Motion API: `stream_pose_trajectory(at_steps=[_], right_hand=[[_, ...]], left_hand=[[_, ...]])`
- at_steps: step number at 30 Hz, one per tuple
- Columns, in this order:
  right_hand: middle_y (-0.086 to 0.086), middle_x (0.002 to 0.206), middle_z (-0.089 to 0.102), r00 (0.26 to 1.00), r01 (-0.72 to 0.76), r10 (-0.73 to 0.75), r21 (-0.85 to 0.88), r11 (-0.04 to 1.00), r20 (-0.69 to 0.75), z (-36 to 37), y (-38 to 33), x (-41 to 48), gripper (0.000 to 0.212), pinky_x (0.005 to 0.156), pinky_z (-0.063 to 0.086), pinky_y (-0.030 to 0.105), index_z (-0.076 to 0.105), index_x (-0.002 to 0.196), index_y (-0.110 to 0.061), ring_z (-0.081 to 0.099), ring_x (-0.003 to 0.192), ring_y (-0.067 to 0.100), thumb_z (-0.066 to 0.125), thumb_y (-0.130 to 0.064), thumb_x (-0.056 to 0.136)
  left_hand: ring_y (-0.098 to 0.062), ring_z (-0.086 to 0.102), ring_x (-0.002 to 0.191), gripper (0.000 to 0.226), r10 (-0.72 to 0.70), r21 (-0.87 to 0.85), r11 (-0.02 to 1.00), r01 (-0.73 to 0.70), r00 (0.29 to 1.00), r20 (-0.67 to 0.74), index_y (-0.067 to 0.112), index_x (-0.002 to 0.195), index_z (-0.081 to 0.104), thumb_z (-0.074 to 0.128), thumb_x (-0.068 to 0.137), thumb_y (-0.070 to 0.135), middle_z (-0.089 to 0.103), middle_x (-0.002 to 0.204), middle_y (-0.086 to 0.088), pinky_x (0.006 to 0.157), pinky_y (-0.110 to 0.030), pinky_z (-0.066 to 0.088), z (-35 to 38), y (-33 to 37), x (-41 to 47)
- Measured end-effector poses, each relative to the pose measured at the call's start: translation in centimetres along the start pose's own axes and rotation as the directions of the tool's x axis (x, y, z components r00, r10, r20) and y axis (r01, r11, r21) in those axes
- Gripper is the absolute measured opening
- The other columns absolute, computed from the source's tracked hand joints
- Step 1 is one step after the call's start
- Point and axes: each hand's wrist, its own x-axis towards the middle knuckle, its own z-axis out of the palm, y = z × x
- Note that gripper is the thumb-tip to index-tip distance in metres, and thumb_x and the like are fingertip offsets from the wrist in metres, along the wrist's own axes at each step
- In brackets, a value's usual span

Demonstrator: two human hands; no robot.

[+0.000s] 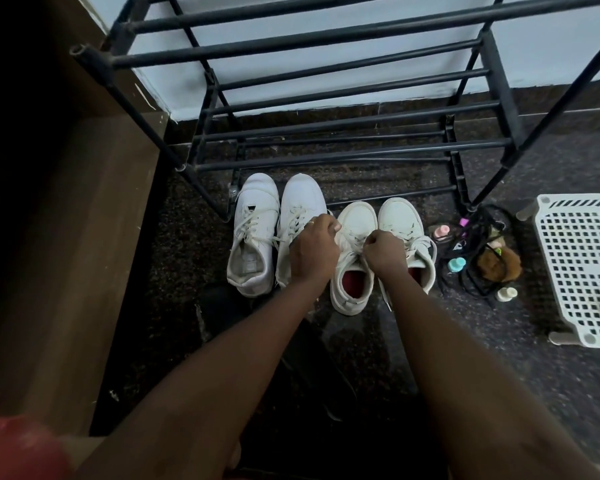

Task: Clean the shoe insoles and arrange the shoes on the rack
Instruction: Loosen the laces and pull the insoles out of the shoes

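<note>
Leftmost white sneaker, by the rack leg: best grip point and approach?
Probably pinch the heel collar of the leftmost white sneaker from above on the near side: its opening faces up, heel toward the person, toe toward the rack.

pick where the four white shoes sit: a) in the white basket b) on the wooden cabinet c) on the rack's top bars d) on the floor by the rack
d: the shoes stand in a row on the dark floor, at the foot of the rack.
</note>
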Motion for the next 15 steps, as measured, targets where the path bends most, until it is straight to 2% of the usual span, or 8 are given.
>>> stream_pose_trajectory(at_steps=[2,4,8,11,13,15], right_hand=[[0.018,0.107,0.065,1.000,-0.004,0.003,0.026,1.000,0.028,-0.1,0.0,0.1,0.026,0.079,0.039,0.029,0.065,0.099,-0.008,0.055,0.105,0.034,0.044,-0.003,0.084],[0.018,0.106,0.065,0.999,0.005,-0.006,0.041,0.999,0.039,-0.2,0.0,0.0,0.024,0.075,0.035,0.027,0.065,0.098,-0.008,0.055,0.105,0.035,0.045,-0.002,0.085],[0.018,0.097,0.064,1.000,0.012,-0.014,0.099,0.995,0.016,-0.5,-0.1,-0.3,0.018,0.072,0.036,0.030,0.059,0.089,-0.010,0.056,0.097,0.034,0.044,-0.001,0.086],[0.018,0.089,0.061,1.000,-0.019,0.014,0.213,0.977,0.024,-0.4,0.1,-0.1,0.018,0.071,0.048,0.044,0.046,0.084,-0.015,0.058,0.085,0.035,0.040,0.001,0.084],[0.018,0.088,0.059,0.999,-0.044,0.038,0.244,0.969,0.027,-0.3,0.5,0.0,0.016,0.070,0.052,0.047,0.040,0.088,-0.019,0.059,0.082,0.034,0.040,-0.002,0.088],[0.018,0.090,0.057,0.995,-0.098,0.093,0.360,0.928,0.030,-0.5,0.7,0.2,0.012,0.070,0.055,0.047,0.039,0.092,-0.020,0.061,0.079,0.033,0.039,-0.008,0.091]], left_hand=[[-0.034,0.059,0.076,0.028,0.093,-0.067,0.992,-0.104,0.984,-0.152,0.004,0.090,0.061,0.034,0.090,0.011,0.065,0.089,-0.012,0.059,-0.037,0.040,-0.7,0.3,0.2],[-0.032,0.059,0.062,0.032,0.194,-0.054,0.975,-0.217,0.941,-0.277,0.003,0.081,0.060,0.031,0.084,0.015,0.064,0.079,-0.010,0.048,-0.034,0.044,-1.3,0.6,0.6],[-0.024,0.058,0.052,0.026,0.336,0.009,0.932,-0.362,0.854,-0.398,0.008,0.078,0.060,0.039,0.091,0.018,0.064,0.072,-0.005,0.038,-0.026,0.041,-2.4,1.2,1.7],[-0.024,0.059,0.055,0.017,0.324,0.004,0.927,-0.375,0.797,-0.510,0.015,0.084,0.054,0.041,0.094,0.018,0.064,0.075,-0.005,0.037,-0.027,0.042,-2.9,1.4,2.5],[-0.026,0.060,0.060,0.009,0.273,-0.037,0.932,-0.361,0.764,-0.584,0.017,0.088,0.050,0.043,0.089,0.011,0.065,0.078,-0.007,0.040,-0.027,0.042,-3.6,2.0,3.1],[-0.025,0.060,0.061,0.013,0.276,-0.051,0.918,-0.392,0.728,-0.627,0.021,0.089,0.046,0.044,0.088,0.008,0.065,0.081,-0.007,0.044,-0.028,0.040,-4.4,2.7,3.9]])
